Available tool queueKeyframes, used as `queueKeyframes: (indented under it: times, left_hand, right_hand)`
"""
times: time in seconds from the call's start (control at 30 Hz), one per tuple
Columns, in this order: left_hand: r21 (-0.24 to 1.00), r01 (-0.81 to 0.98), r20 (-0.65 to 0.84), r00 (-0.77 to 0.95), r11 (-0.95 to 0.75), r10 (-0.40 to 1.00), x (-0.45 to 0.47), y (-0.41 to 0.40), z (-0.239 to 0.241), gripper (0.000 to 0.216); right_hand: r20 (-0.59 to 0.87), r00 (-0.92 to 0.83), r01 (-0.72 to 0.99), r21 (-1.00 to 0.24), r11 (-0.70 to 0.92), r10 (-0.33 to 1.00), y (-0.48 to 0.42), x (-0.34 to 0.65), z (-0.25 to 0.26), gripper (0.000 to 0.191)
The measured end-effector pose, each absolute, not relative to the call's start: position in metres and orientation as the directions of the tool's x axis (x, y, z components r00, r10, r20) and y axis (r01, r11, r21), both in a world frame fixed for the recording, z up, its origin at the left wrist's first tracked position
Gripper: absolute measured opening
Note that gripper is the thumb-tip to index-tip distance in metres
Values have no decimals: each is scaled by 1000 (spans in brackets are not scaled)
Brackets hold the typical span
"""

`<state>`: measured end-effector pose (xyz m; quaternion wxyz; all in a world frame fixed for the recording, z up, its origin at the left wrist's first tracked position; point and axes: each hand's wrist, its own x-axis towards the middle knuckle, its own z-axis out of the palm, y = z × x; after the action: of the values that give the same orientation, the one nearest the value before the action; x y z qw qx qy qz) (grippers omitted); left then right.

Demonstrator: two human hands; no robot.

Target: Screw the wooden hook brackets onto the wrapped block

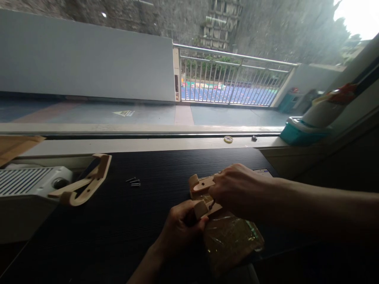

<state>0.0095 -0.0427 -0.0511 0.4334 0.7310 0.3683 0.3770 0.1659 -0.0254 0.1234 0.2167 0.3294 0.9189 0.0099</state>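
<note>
My left hand point(182, 221) is closed around the near end of a light wooden piece point(201, 209) with a rounded, curved tip. Above it my right hand point(229, 187) is closed, its fingertips on a thin dark rod point(211, 204) that meets the wood at a hole; most of the rod is hidden. Just beyond lies a second wooden arm point(204, 184) with a dark hole and a curled end, partly covered by my right hand. Beneath and beside the pieces is a brown packet in clear plastic point(231, 240).
Several screws point(134, 182) lie on the black table point(142, 221). A joined wooden frame point(89, 187) rests at the table's left edge near a white radiator point(32, 181). A phone-like screen point(262, 172) is behind my right wrist. A tape roll point(228, 139) sits on the windowsill.
</note>
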Motion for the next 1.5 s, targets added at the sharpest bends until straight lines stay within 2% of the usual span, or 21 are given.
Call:
queueKeyframes:
  times: [0.13, 0.4, 0.5, 0.67, 0.87, 0.97, 1.17, 1.27, 1.33, 1.5]
  left_hand:
    - [906, 196, 253, 461, -376, 850, 9, -43, -55, 20]
    - [886, 233, 272, 441, -401, 855, 5, -42, -58, 36]
    - [884, 236, 264, 462, -404, 847, 5, -41, -58, 26]
    - [849, 274, 299, 456, -452, 838, 7, -40, -57, 10]
    - [836, 288, 311, 452, -466, 836, 7, -39, -58, 22]
    - [845, 279, 310, 439, -456, 844, 7, -40, -57, 26]
    - [878, 222, 296, 448, -425, 844, 8, -42, -53, 21]
    - [887, 214, 282, 451, -410, 847, 8, -42, -50, 17]
    - [889, 214, 279, 448, -405, 849, 8, -42, -49, 19]
    - [888, 215, 284, 439, -406, 852, 9, -42, -50, 17]
  right_hand:
    - [-411, -622, 670, 161, 724, 667, -26, 168, 128, 28]
    - [-364, -744, 559, 119, 821, 560, -28, 169, 137, 17]
    - [-339, -786, 528, 67, 847, 517, -28, 169, 132, 13]
    - [-304, -790, 552, 24, 834, 532, -27, 172, 124, 14]
    - [-350, -690, 682, -18, 731, 634, -27, 177, 126, 15]
    - [-376, -647, 709, 23, 705, 663, -28, 176, 129, 21]
    - [-326, -718, 615, 115, 780, 615, -31, 170, 142, 20]
    - [-373, -743, 567, 90, 819, 556, -33, 167, 143, 14]
    - [-348, -771, 549, 63, 834, 534, -33, 168, 139, 13]
    - [-272, -769, 601, 2, 799, 579, -30, 177, 126, 14]
